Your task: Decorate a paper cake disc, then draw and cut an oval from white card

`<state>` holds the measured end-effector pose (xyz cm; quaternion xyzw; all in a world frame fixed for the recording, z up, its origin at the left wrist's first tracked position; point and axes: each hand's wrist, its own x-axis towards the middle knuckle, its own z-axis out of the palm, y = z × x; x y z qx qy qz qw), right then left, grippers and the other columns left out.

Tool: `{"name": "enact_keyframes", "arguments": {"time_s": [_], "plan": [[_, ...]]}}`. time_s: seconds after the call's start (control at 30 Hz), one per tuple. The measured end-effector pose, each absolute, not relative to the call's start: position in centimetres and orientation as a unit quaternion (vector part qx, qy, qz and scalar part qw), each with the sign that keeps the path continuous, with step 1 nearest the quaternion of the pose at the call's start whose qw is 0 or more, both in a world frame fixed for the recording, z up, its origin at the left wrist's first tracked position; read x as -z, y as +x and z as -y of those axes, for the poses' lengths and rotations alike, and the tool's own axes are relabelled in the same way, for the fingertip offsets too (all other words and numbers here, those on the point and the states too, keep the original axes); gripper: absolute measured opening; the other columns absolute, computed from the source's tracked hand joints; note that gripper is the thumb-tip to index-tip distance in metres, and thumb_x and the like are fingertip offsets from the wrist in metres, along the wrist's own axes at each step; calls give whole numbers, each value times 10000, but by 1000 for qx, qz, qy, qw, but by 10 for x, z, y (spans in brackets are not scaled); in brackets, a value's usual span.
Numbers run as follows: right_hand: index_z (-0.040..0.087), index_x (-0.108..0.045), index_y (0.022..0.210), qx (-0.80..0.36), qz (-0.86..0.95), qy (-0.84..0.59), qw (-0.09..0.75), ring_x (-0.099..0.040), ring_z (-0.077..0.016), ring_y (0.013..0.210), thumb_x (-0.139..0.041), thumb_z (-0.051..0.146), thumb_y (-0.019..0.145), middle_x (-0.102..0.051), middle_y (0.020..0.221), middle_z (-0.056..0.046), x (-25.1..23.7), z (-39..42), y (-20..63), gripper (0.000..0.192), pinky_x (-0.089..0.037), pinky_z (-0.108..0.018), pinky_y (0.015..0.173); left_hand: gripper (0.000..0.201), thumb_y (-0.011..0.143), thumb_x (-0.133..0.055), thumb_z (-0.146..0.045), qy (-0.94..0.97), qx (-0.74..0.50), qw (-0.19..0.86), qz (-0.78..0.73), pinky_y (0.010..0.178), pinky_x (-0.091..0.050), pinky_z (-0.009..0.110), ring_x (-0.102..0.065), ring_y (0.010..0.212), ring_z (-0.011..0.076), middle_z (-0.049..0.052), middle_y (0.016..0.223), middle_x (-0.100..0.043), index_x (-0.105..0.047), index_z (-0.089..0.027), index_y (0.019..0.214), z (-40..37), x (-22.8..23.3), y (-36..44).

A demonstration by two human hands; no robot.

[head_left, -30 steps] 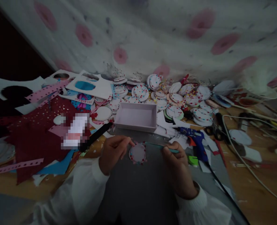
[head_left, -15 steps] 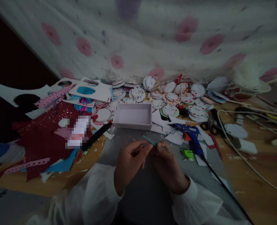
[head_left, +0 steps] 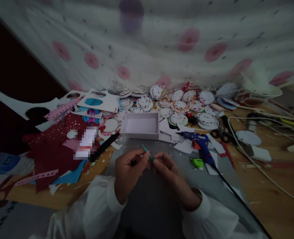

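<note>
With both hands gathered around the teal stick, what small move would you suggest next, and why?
I'd probably ease the left hand slightly aside: its fingers crowd the teal stick beside the right hand, hiding part of it and whatever lies behind.

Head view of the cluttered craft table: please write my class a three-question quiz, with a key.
1. True or false: the white box stands between the left hand and the decorated discs.
2. Multiple choice: what colour is the thin tool in hand? (a) red (b) teal (c) yellow
3. Fill in: the hand nearer the blue glue gun is the ___.

Key: 1. true; 2. b; 3. right hand.
</note>
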<state>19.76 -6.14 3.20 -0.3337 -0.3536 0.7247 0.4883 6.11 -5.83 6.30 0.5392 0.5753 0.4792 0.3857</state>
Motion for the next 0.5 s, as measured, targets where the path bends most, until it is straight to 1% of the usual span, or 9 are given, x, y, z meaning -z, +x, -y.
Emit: {"name": "enact_keyframes", "arguments": {"time_s": [0.07,0.13,0.2,0.33,0.4,0.5], "plan": [[239,-602,813,-701,400,-346,478,-534,-148,678,-698,518,778,-591,703,14,-34,59,200,297,-425,-284,673,200,816,-665,-316,550,-473,386,-570,371,-278,179,-381,371,56,-51,432,-479,-691,-164,688,60,-62,59],[224,-610,780,-683,426,-361,470,-490,-130,618,-688,538,779,-554,660,23,-33,58,201,323,-400,-264,603,168,801,-673,-307,557,-463,394,-565,377,-280,182,-383,378,59,-51,429,-470,-713,-161,726,62,-61,57],[212,-614,761,-670,432,-374,473,-426,-111,574,-679,546,786,-497,625,37,-31,58,202,342,-353,-249,549,174,797,-676,-320,556,-448,425,-556,382,-285,181,-387,384,60,-50,436,-472,-732,-156,790,61,-59,54],[205,-591,742,-660,412,-385,496,-362,-98,557,-660,533,814,-437,611,51,-25,56,204,342,-302,-240,522,299,796,-666,-388,539,-407,533,-510,380,-298,184,-383,369,58,-53,447,-474,-738,-126,920,54,-59,44],[207,-574,742,-668,392,-390,498,-338,-94,552,-649,516,832,-407,610,55,-22,55,206,330,-284,-235,512,348,789,-666,-420,534,-386,568,-494,379,-298,187,-379,361,58,-56,436,-462,-738,-111,932,48,-58,37],[209,-562,754,-683,362,-398,495,-299,-91,538,-647,501,838,-370,609,61,-20,53,209,315,-252,-232,491,363,801,-653,-442,525,-365,601,-480,375,-268,187,-354,344,55,-64,400,-430,-744,-116,931,36,-53,27]]}}
